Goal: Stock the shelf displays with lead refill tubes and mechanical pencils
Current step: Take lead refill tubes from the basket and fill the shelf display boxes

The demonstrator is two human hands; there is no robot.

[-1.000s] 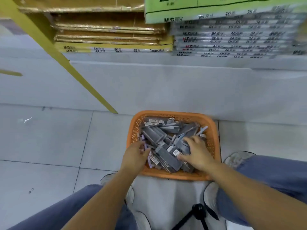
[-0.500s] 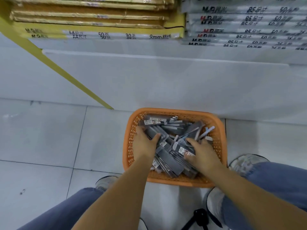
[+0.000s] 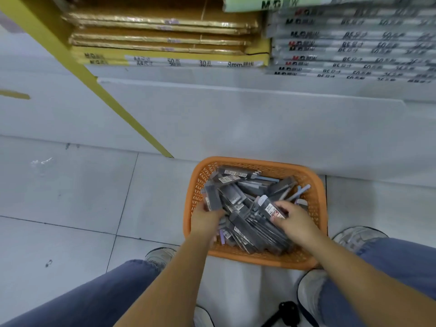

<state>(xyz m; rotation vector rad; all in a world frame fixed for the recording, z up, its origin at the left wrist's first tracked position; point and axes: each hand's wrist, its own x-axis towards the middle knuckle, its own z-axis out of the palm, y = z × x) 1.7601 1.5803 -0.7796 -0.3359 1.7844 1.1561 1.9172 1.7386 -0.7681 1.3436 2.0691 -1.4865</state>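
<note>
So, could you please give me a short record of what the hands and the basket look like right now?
Container: orange basket on the tiled floor, heaped with stationery packs
Left hand: grips a grey pack at the basket's left side
Right hand: pinches a labelled pack, red-and-white label up
Shelf above: gold packs left, silver packs right
</note>
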